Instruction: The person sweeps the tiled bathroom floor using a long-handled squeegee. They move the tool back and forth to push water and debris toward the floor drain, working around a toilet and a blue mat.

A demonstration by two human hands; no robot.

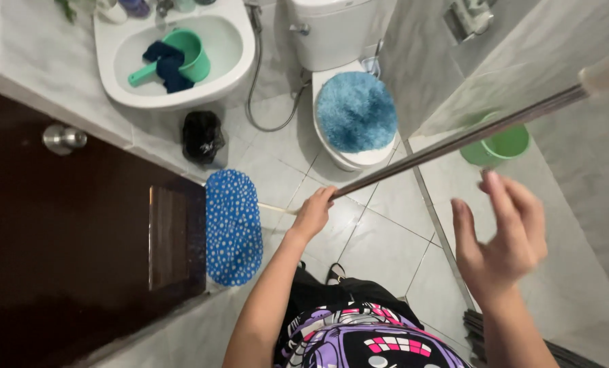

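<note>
Left hand (313,212) was closed around the long metal pole (454,140), low on the shaft, which slanted up to my right, so I could steer the blue dotted mop head (233,228) lying flat on the tiled floor (379,238). Right hand (498,235) hung open, holding nothing, beside the pole.
</note>
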